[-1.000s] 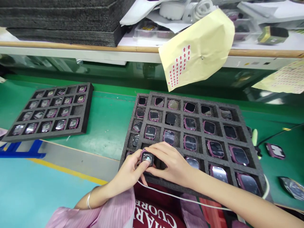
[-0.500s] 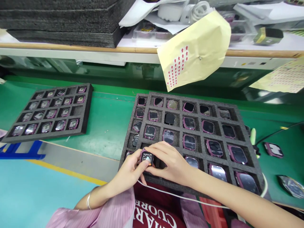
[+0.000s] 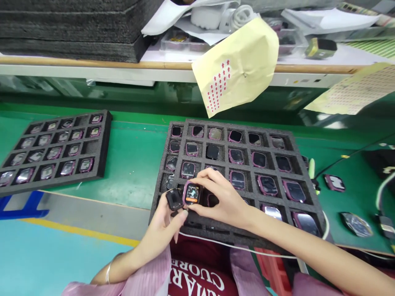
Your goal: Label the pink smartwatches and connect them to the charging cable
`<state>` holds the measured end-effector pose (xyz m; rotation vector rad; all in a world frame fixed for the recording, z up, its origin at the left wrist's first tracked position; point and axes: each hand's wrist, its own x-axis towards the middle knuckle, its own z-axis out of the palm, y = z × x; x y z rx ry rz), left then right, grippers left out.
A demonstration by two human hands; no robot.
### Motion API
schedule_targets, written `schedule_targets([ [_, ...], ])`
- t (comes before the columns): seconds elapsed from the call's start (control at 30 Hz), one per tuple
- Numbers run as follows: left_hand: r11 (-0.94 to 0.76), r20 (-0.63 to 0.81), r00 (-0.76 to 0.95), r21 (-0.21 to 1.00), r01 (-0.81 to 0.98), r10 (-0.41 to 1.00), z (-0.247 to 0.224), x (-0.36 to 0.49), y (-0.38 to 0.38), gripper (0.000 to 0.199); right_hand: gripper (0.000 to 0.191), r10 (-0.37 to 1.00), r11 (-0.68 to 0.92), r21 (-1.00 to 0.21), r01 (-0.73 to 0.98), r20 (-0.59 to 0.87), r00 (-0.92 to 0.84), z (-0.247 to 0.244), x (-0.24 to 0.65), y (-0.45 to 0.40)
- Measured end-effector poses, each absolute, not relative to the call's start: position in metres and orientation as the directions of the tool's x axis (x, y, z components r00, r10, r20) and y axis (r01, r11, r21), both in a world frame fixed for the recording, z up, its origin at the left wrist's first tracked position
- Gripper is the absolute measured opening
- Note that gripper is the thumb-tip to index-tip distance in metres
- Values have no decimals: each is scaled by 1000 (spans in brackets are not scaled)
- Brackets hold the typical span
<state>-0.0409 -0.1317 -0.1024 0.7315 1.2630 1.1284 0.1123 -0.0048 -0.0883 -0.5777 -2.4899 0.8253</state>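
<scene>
Pink-framed watch (image 3: pixel 191 194) with a lit screen is clamped at its edges by the right hand (image 3: pixel 222 205), fingers closed over its top. It touches a black square piece (image 3: pixel 174 199) pinched at the left hand's (image 3: pixel 163 224) fingertips. Both hands work together above the front row of a black foam tray (image 3: pixel 234 126), whose square cells hold further watches. A second foam tray (image 3: pixel 103 144) of watches lies to the left on the green bench (image 3: pixel 135 164), and one loose watch (image 3: pixel 335 183) lies to the right.
</scene>
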Motion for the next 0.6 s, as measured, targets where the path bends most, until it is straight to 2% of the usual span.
schedule_targets([
  [0.1,205,-287,-263,932,-299,921,-98,-45,-132,27,42,449,815,-476,330,161,-879,-80,117,-6],
  [0.17,140,-243,-301,935,-326,922,-94,-50,-131,28,44,404,859,-391,332,119,-907,-70,125,-7],
  [0.3,198,-244,-84,908,-368,966,-88,-50,-123,36,24,437,867,-296,401,65,-897,-49,149,-5],
  [0.4,273,-248,116,889,-369,962,-88,-39,-111,38,31,462,851,-266,453,-32,-886,-48,162,-4],
  [0.47,294,-238,193,886,-358,952,-90,-31,-102,37,35,469,834,-289,470,-75,-880,-53,166,-4],
  [0.6,299,-239,210,895,-331,948,-97,-25,-91,32,27,490,793,-380,476,-67,-869,-61,169,-4],
])
